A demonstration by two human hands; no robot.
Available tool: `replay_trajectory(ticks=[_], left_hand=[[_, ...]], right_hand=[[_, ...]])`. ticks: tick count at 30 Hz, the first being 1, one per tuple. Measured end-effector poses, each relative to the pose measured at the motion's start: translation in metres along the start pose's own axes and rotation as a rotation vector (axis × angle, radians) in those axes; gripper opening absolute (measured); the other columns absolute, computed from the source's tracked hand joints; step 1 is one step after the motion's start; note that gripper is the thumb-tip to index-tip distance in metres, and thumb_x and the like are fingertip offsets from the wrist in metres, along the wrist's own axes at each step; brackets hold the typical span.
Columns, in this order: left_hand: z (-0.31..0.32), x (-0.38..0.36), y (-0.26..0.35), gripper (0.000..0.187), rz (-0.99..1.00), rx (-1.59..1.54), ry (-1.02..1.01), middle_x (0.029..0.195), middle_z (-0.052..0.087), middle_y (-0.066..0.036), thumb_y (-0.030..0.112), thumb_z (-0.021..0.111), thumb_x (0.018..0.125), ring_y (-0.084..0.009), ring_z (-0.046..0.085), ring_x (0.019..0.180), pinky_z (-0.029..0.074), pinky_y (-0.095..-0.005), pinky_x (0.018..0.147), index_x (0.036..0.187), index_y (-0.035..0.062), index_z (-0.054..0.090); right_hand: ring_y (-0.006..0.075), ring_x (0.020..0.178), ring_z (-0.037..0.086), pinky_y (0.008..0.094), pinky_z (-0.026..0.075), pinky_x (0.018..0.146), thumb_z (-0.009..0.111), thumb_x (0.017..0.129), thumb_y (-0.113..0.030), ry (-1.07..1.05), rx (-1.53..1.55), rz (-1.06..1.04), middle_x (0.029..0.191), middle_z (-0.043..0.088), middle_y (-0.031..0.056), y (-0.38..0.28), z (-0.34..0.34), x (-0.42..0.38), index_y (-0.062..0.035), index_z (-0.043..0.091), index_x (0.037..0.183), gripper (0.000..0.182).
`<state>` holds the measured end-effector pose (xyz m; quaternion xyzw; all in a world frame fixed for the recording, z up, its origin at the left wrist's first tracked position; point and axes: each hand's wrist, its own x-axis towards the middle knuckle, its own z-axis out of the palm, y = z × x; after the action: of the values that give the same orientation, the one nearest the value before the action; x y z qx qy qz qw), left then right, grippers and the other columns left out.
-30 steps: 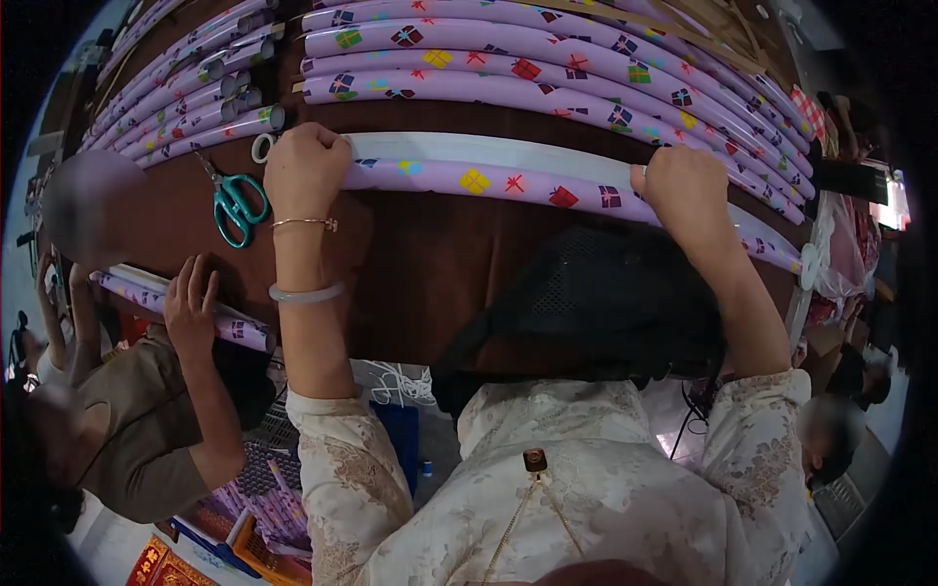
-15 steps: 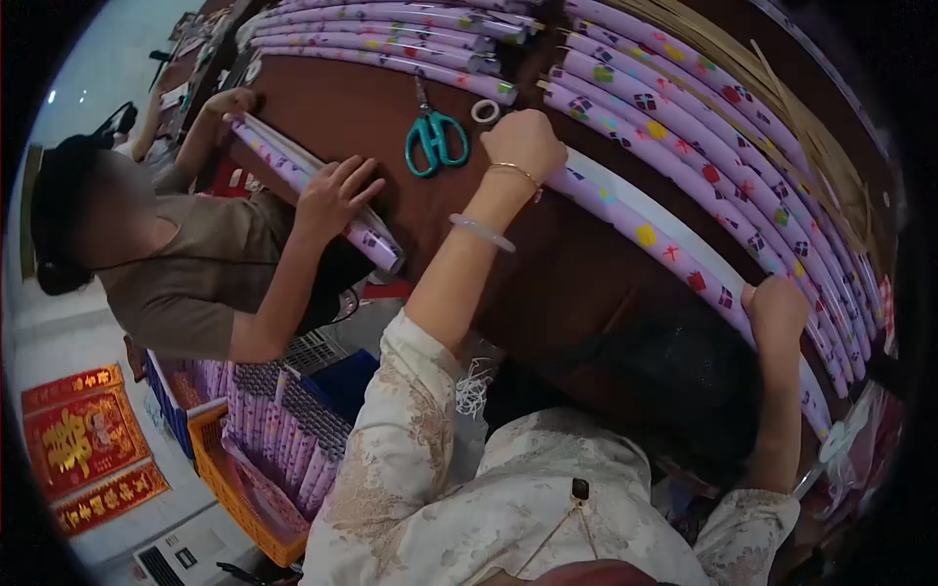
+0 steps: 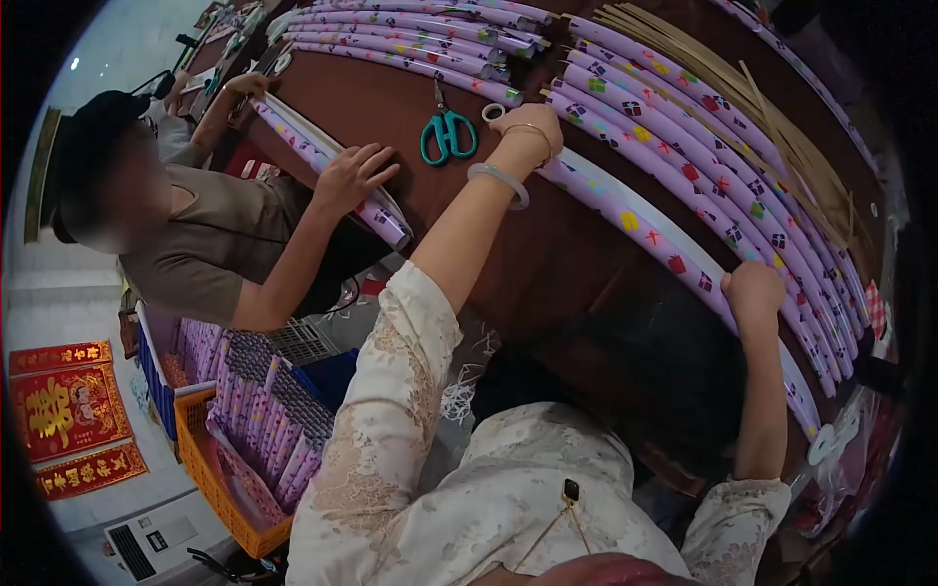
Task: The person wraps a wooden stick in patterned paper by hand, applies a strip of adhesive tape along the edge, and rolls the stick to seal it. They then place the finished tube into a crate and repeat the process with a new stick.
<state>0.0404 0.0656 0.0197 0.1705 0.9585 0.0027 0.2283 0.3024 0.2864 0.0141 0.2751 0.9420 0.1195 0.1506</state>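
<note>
A long roll of purple gift-patterned wrapping paper [image 3: 650, 237] lies slantwise on the brown table before me, with a white strip of its paper's underside showing along the far side. My left hand [image 3: 533, 133] is closed at its upper left end, a bracelet and a bangle on the wrist. Close to those fingers lies a small tape roll [image 3: 493, 113]. Teal-handled scissors [image 3: 448, 137] rest just left of it. My right hand [image 3: 754, 293] is closed in a fist on the roll towards its lower right end. Both hands' fingertips are mostly hidden.
Finished-looking purple rolls [image 3: 684, 161] lie side by side beyond mine, with thin brown strips [image 3: 723, 73] behind them. More rolls [image 3: 401, 49] lie farther left. Across the corner, a co-worker [image 3: 210, 225] handles another roll [image 3: 303, 146]. An orange crate [image 3: 220, 498] of rolls stands below left.
The view has shifted a little. My left hand has come closer to the tape roll, and my right hand has moved slightly leftward along the roll. The co-worker's hands stay on their roll.
</note>
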Motion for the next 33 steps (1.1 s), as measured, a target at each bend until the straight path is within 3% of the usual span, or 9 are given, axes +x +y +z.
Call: replay_trajectory(ticks=[4, 9, 11, 18, 20, 23, 25, 30, 33], left_hand=[[-0.009, -0.001, 0.008, 0.045, -0.054, 0.136, -0.051, 0.115, 0.059, -0.006, 0.020, 0.071, 0.063, -0.0286, 0.056, 0.106, 0.041, -0.0518, 0.081, 0.107, 0.0148, 0.064], [-0.017, 0.026, -0.009, 0.058, -0.093, 0.163, -0.239, 0.115, 0.058, -0.007, 0.051, 0.073, 0.064, -0.0272, 0.054, 0.107, 0.042, -0.0509, 0.083, 0.107, 0.0143, 0.064], [-0.001, 0.051, -0.021, 0.084, -0.080, 0.062, -0.143, 0.107, 0.060, -0.015, 0.053, 0.082, 0.047, -0.0256, 0.058, 0.098, 0.048, -0.0384, 0.080, 0.101, -0.0081, 0.060], [-0.007, 0.039, -0.023, 0.060, 0.079, 0.004, -0.130, 0.066, 0.061, -0.009, 0.043, 0.085, 0.046, -0.0178, 0.054, 0.056, 0.046, -0.0323, 0.053, 0.076, -0.0039, 0.063], [-0.002, 0.041, -0.029, 0.060, 0.024, -0.020, 0.006, 0.068, 0.062, -0.011, 0.046, 0.083, 0.050, -0.0194, 0.057, 0.060, 0.047, -0.0331, 0.055, 0.078, -0.0044, 0.064], [0.014, 0.017, -0.026, 0.055, 0.017, 0.067, 0.052, 0.077, 0.066, -0.013, 0.048, 0.075, 0.060, -0.0248, 0.064, 0.073, 0.050, -0.0345, 0.063, 0.084, -0.0008, 0.067], [0.014, 0.021, -0.015, 0.036, 0.011, 0.126, 0.199, 0.105, 0.064, -0.008, 0.033, 0.071, 0.067, -0.0271, 0.060, 0.099, 0.045, -0.0465, 0.079, 0.096, 0.0109, 0.067], [0.038, -0.041, 0.041, 0.025, 0.293, 0.240, 0.765, 0.081, 0.065, -0.008, 0.034, 0.066, 0.073, -0.0270, 0.062, 0.082, 0.045, -0.0451, 0.068, 0.079, 0.0100, 0.065], [0.054, -0.068, 0.085, 0.023, 0.433, 0.058, 0.660, 0.078, 0.064, -0.007, 0.035, 0.066, 0.072, -0.0259, 0.060, 0.082, 0.043, -0.0429, 0.071, 0.076, 0.0123, 0.065]], right_hand=[[0.0290, 0.074, 0.064, 0.0382, 0.050, 0.064, 0.053, 0.074, -0.019, 0.045, -0.022, -0.059, 0.078, 0.065, 0.0149, -0.003, -0.014, -0.008, -0.0030, 0.067, 0.073, 0.022], [0.0280, 0.076, 0.064, 0.0377, 0.051, 0.065, 0.051, 0.075, -0.014, 0.006, 0.008, -0.046, 0.081, 0.066, 0.0149, -0.004, -0.011, -0.003, -0.0035, 0.068, 0.078, 0.021], [0.0280, 0.076, 0.064, 0.0378, 0.050, 0.066, 0.050, 0.075, -0.013, 0.004, 0.031, -0.040, 0.081, 0.066, 0.0149, -0.003, -0.009, -0.002, -0.0037, 0.068, 0.079, 0.020], [0.0289, 0.071, 0.064, 0.0392, 0.051, 0.062, 0.053, 0.074, -0.016, -0.009, 0.063, 0.012, 0.076, 0.065, 0.0147, -0.007, -0.006, 0.001, -0.0037, 0.068, 0.073, 0.019], [0.0294, 0.069, 0.064, 0.0386, 0.050, 0.063, 0.056, 0.069, -0.017, 0.161, 0.084, -0.036, 0.073, 0.064, 0.0149, -0.002, 0.016, 0.006, -0.0039, 0.067, 0.071, 0.017], [0.0284, 0.075, 0.064, 0.0378, 0.052, 0.059, 0.047, 0.080, -0.014, -0.054, -0.049, -0.142, 0.083, 0.066, 0.0136, -0.002, 0.002, 0.006, -0.0034, 0.068, 0.080, 0.023], [0.0292, 0.077, 0.064, 0.0393, 0.053, 0.058, 0.048, 0.080, -0.014, -0.040, -0.023, -0.115, 0.087, 0.066, 0.0140, -0.002, 0.003, 0.006, -0.0029, 0.069, 0.082, 0.024], [0.0328, 0.084, 0.064, 0.0474, 0.054, 0.055, 0.048, 0.081, -0.013, -0.103, 0.122, 0.036, 0.094, 0.065, 0.0143, -0.006, -0.012, 0.002, -0.0010, 0.067, 0.091, 0.025], [0.0309, 0.082, 0.064, 0.0442, 0.054, 0.055, 0.048, 0.080, -0.013, -0.104, 0.117, 0.028, 0.092, 0.065, 0.0141, -0.010, -0.010, 0.004, -0.0022, 0.068, 0.089, 0.024]])
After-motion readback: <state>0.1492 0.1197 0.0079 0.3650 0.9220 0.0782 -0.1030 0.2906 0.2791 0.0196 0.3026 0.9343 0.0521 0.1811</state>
